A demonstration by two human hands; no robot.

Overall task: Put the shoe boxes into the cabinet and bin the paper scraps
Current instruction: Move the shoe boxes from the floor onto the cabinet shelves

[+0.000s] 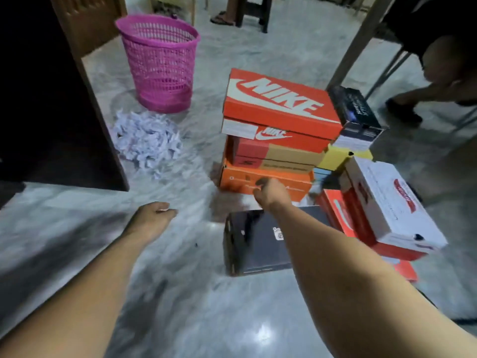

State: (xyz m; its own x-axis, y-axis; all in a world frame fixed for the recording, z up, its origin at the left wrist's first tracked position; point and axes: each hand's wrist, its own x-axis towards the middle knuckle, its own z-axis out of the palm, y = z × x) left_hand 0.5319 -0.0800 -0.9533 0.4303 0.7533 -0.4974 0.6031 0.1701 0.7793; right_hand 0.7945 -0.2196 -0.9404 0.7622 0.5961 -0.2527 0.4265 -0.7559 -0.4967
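On the grey marble floor (pixel 180 293), in front of the person, shoe boxes stand in a loose heap. The main stack has an orange Nike box (pixel 281 104) on top, a red-and-tan box (pixel 278 153) under it and an orange box (pixel 265 180) at the bottom; a black box (pixel 255 244) lies on the floor just before them. To the right, a white box (pixel 392 205) sits tilted on red boxes (pixel 343 215), and a dark box (pixel 357 112) leans on a yellow one (pixel 340 156).

The right hand (pixel 268 193) reaches to the front of the bottom orange box, fingers curled, apparently holding nothing; the frame is blurred, so I cannot tell if it touches. The left hand (pixel 154 215) hangs over bare floor, its grip loosely curled and empty.

Risk, as I judge it: pulling the bottom box would topple the two above it, and the tilted white box could slide off if the heap is jarred. Taking the top box first looks safer.

The paper scraps (pixel 147 143) lie in a crumpled white pile on the floor, just before the pink bin (pixel 160 65), none visibly inside it. They look light and could scatter if grabbed carelessly. The dark cabinet (pixel 51 112) stands at the left, near the scraps.
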